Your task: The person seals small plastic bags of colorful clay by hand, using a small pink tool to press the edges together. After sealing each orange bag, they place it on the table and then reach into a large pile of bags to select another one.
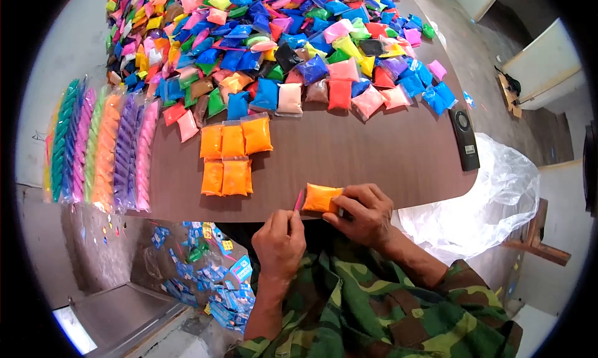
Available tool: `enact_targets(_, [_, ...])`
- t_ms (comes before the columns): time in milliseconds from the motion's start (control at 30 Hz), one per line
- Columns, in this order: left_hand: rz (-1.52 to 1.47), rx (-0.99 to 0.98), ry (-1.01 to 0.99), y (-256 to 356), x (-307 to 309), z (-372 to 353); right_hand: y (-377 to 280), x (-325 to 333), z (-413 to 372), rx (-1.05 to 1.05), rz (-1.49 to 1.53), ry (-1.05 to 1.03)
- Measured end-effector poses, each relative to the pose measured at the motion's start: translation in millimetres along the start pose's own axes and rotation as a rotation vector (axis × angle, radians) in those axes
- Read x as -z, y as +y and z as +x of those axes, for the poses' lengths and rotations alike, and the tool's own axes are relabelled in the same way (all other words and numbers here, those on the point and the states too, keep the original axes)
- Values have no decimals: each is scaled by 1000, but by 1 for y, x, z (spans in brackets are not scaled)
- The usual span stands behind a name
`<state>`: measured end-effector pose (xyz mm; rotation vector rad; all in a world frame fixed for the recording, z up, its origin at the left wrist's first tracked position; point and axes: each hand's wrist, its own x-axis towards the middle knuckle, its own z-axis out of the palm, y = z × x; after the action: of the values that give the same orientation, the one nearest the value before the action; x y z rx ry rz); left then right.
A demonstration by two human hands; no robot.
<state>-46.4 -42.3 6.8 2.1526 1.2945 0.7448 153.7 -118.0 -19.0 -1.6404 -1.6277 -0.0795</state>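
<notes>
Right grip [364,216] pinches a plump, glossy orange packet [319,198]; left grip [278,243] curled beside.

Left hand [278,243] beside right hand [364,216], grips pinched

orange packet [321,198]: glossy clear plastic | table [374,152]: smooth brown wood-grain, matt | sleeve [398,308]: camouflage cloth

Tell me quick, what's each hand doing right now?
Left hand: closed, pinching a thin pink strip beside the orange packet.
Right hand: holding the orange packet.
</notes>
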Motion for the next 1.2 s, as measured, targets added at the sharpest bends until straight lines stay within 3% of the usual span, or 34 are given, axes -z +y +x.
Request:
enact_targets(133, [-81, -77, -12, 20, 5, 9, 5, 4, -5, 73, 51, 13])
enact_targets(267, [88, -287, -219, 34, -4, 20, 11, 1, -11, 126, 73, 18])
enact_targets(533, [248, -312, -227, 16, 9, 58, 10, 4, -8, 96, 50, -29])
enact_targets(633, [145, -390, -300, 37, 18, 55, 9, 4, -9, 67, 50, -25])
enact_targets(733, [285, -422, -347, 30, 10, 57, 11, 1, -9, 71, 47, -19])
enact_targets(933, [198, -328, -210, 22, 8, 66, 10, 5, -5, 77, 43, -33])
enact_targets(1033, [155, -382, -308, 30, 13, 53, 9, 6, -6, 72, 53, -31])
enact_targets(1200, [171, -244, -188, 11, 16, 58, 10, 5, -6, 81, 41, -57])
